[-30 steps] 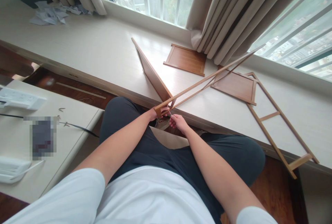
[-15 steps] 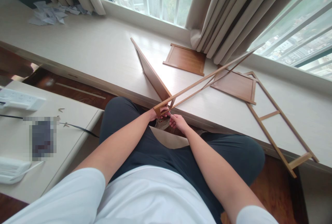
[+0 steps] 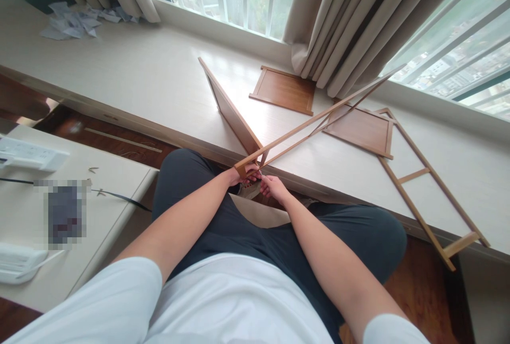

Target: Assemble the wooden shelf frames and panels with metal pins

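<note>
My left hand [image 3: 244,173] is closed round the near end of a long wooden ladder-like frame [image 3: 314,121] that slants up to the right over the window ledge. A brown wooden panel [image 3: 231,110] stands on edge against that same end. Right beside it, my right hand [image 3: 271,186] has its fingers pinched at the joint; whatever they hold is too small to make out. Both hands are above my knees in dark trousers.
On the pale window ledge [image 3: 139,73] lie two flat brown panels [image 3: 285,90] [image 3: 362,130] and a second ladder frame [image 3: 428,187]. Curtains [image 3: 358,20] hang behind. Crumpled paper [image 3: 71,21] lies far left. A low white table [image 3: 99,200] with small screws, a cable and a power strip [image 3: 27,153] stands left.
</note>
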Motion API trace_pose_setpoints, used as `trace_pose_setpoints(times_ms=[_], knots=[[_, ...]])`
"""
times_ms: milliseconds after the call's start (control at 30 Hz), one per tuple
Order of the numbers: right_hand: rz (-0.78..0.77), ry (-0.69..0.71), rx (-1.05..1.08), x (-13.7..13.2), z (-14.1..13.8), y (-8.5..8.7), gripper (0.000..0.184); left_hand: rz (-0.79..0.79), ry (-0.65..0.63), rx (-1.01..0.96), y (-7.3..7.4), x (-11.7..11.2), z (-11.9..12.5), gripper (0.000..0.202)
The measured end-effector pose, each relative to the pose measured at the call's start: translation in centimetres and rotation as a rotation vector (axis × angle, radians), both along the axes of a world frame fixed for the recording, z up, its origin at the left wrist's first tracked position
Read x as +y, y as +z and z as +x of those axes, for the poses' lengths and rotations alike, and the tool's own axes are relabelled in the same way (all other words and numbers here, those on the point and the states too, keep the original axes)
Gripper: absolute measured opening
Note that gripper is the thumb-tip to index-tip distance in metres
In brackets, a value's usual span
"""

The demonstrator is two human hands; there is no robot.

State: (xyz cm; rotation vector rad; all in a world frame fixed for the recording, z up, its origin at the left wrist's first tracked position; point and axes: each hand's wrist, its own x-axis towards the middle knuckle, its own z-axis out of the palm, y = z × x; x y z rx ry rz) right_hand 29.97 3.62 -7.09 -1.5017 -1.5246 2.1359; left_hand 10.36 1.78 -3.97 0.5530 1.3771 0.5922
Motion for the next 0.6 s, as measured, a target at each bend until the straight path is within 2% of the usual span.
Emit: trace_pose_setpoints(times_ms=[133,433,600], knots=[[0.0,0.005,-0.008,0.05,0.02,-0.21,0.047,-0.029,0.032,-0.068,-0.06,0.04,-0.05,0.029],[0.028,-0.022,-0.007,0.28,0.2,0.21,0.038,-0.015,0.036,-0.064,0.29,-0.04,0.05,0.032],[0.031,-0.021,-0.011,0.21,0.13,-0.12,0.041,-0.005,0.031,-0.057,-0.02,0.02,0.03,0.032]])
